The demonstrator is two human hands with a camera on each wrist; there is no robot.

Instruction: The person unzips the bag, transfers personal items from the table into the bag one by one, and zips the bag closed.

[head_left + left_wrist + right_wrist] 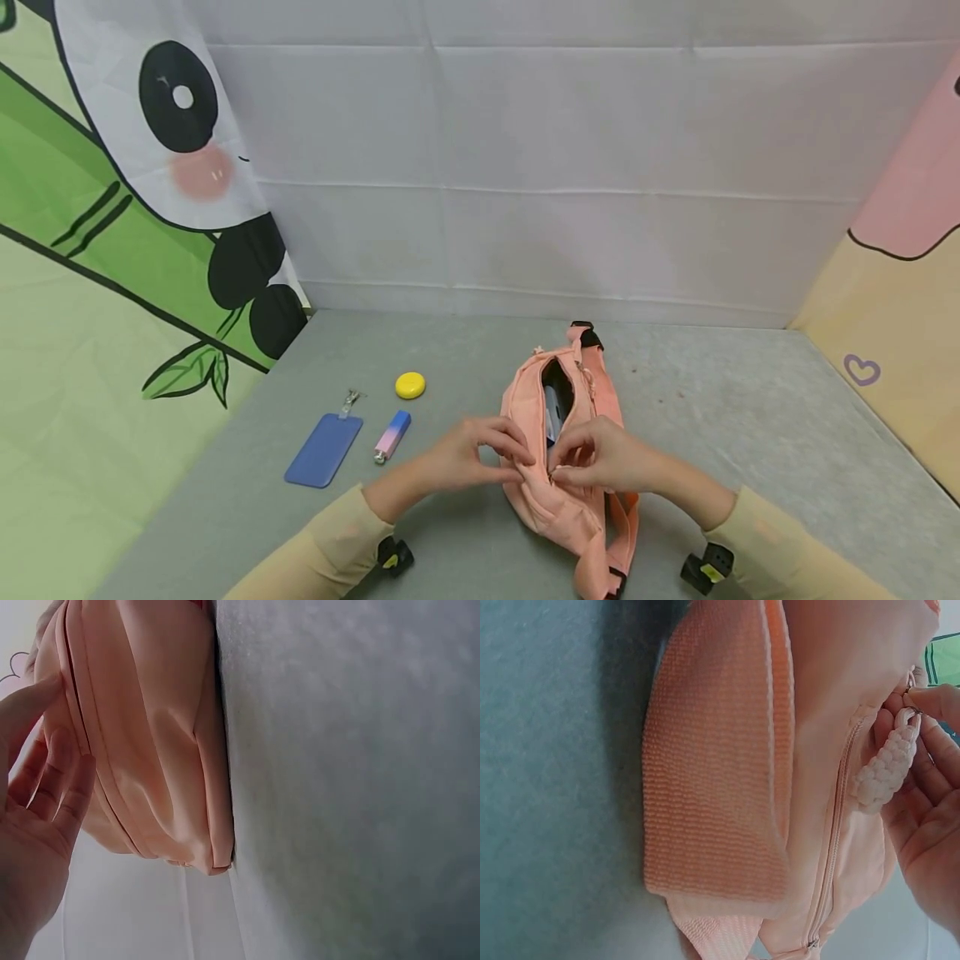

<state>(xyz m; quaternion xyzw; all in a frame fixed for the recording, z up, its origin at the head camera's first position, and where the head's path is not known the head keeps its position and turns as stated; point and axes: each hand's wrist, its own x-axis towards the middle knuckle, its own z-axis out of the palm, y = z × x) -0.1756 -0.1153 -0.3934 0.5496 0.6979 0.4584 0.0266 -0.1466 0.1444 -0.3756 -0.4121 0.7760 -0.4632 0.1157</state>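
Observation:
A pink waist bag (528, 408) lies lengthwise on the table, its main zipper gaping at the upper part. Inside the opening a grey-blue item (553, 408) shows in part; the rest of it is hidden. My left hand (483, 454) pinches the bag's fabric at the left of the zipper's near end, and in the left wrist view its fingertips (84, 769) lie along the seam. With thumb and forefinger, my right hand (611, 457) grips the zipper pull (911, 705) near the lower end of the opening. A braided pale cord (885, 772) hangs by that hand in the right wrist view.
Left of the bag lie a blue card holder (324, 450) with a metal clip, a blue-and-pink lighter-like stick (392, 436) and a round yellow case (410, 385). The bag's strap (609, 383) runs along its right side. A white cloth backdrop (562, 167) stands behind the grey table (750, 417).

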